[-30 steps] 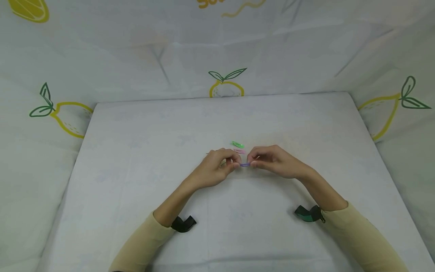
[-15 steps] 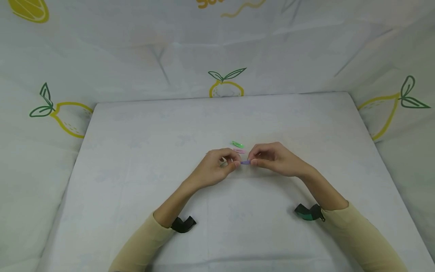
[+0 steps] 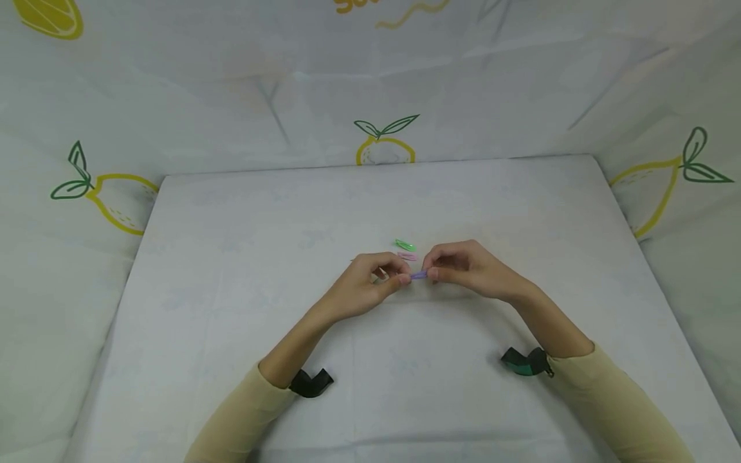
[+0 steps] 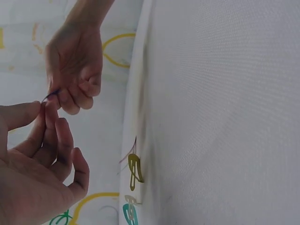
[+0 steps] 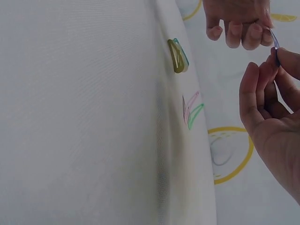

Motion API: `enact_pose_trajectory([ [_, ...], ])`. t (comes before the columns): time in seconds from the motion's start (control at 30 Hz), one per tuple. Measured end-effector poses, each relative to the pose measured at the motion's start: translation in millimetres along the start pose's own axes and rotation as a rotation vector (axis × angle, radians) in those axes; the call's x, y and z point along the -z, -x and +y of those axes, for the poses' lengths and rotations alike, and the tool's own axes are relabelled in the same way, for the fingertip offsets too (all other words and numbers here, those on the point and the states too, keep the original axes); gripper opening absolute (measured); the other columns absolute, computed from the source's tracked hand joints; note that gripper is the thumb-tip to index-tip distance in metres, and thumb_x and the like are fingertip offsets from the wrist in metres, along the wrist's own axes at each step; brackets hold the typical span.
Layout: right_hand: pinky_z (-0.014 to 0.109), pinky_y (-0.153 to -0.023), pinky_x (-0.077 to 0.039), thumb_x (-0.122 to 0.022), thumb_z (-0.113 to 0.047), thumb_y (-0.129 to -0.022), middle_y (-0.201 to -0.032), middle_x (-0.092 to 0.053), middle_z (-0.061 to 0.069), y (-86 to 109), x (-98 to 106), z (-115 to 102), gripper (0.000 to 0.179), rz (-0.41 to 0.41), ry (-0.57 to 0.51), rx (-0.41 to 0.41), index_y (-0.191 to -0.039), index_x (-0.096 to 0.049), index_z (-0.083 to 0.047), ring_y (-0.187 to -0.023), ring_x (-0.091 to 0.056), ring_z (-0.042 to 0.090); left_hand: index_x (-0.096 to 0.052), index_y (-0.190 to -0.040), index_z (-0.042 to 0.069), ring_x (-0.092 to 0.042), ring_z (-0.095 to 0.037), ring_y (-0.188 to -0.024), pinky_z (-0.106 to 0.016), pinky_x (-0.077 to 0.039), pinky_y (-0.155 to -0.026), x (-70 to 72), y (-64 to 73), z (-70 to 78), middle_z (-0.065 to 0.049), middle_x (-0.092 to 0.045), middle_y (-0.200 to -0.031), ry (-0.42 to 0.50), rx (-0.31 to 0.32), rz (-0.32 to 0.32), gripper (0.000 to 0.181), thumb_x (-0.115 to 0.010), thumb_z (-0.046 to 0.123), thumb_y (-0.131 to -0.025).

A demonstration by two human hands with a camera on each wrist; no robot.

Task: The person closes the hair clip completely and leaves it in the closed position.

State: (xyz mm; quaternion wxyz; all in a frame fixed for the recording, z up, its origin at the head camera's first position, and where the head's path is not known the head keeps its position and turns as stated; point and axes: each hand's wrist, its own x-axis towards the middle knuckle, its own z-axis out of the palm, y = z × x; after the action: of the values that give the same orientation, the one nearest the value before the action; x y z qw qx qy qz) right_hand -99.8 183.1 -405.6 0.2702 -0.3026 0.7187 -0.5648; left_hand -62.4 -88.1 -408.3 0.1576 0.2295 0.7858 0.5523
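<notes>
A purple snap hair clip (image 3: 419, 274) is pinched at one end by my left hand (image 3: 361, 286) and at the other by my right hand (image 3: 471, 270). Both hands hold it over the table, and its right end sits slightly higher in the head view. Seen from the right wrist, the clip (image 5: 276, 49) is thin and bent, spanning the two sets of fingertips. Just behind the hands lie a pink hair clip (image 3: 407, 256) and a green hair clip (image 3: 404, 245). In the left wrist view an olive clip (image 4: 131, 161) and a teal clip (image 4: 127, 213) rest on the table; the left hand mostly hides them from the head.
White cloth covers the table (image 3: 278, 225), and lemon-printed fabric (image 3: 220, 103) surrounds its back and sides. Black straps (image 3: 312, 383) show at the wrists near the beige sleeves (image 3: 243, 411).
The right hand has shifted slightly away from the person, raising the clip's right end in the head view. Both hands keep their pinch; the clips on the table have stayed put.
</notes>
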Motion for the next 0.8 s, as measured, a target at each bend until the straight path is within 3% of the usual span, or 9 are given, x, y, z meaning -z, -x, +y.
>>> enact_pose_trajectory([
  [0.13,0.031,-0.088,-0.060,-0.065,-0.003,-0.106,-0.103,-0.071,0.013,-0.6,0.5,-2.8,0.012,0.015,-0.016,-0.023,-0.114,-0.072,0.002,-0.094,-0.065,0.016,-0.077,-0.116,0.005,-0.067,-0.012,-0.098,-0.031,-0.053,-0.093,-1.1,-0.3,1.7,-0.010,-0.079,-0.109,0.041,0.010,0.017,0.018,-0.070,0.019,-0.105],
  [0.37,0.030,-0.087,-0.060,-0.063,-0.001,-0.106,-0.103,-0.071,0.011,0.5,-0.2,-1.9,0.012,0.031,-0.023,-0.042,-0.114,-0.071,0.004,-0.093,-0.065,0.018,-0.076,-0.117,0.002,-0.068,-0.011,-0.099,-0.032,-0.052,-0.094,-1.3,0.3,0.8,-0.017,-0.080,-0.111,0.055,0.026,0.018,0.022,-0.069,0.020,-0.106],
  [0.57,0.030,-0.089,-0.060,-0.064,-0.004,-0.106,-0.103,-0.072,0.006,1.2,-2.7,-3.5,0.012,0.033,-0.028,-0.061,-0.114,-0.071,0.002,-0.095,-0.068,0.015,-0.077,-0.107,0.006,-0.068,-0.010,-0.095,-0.030,-0.052,-0.090,-0.1,1.2,-0.9,-0.019,-0.080,-0.106,0.067,0.015,0.030,0.015,-0.071,0.019,-0.105],
  [0.8,0.031,-0.087,-0.063,-0.066,0.003,-0.103,-0.103,-0.076,-0.002,1.3,-5.2,-3.7,0.016,0.062,-0.074,0.020,-0.118,-0.069,0.006,-0.093,-0.073,0.017,-0.078,-0.106,0.007,-0.068,-0.009,-0.093,-0.029,-0.052,-0.088,0.8,1.7,-0.8,-0.019,-0.080,-0.106,0.085,0.014,0.026,0.013,-0.071,0.018,-0.105],
])
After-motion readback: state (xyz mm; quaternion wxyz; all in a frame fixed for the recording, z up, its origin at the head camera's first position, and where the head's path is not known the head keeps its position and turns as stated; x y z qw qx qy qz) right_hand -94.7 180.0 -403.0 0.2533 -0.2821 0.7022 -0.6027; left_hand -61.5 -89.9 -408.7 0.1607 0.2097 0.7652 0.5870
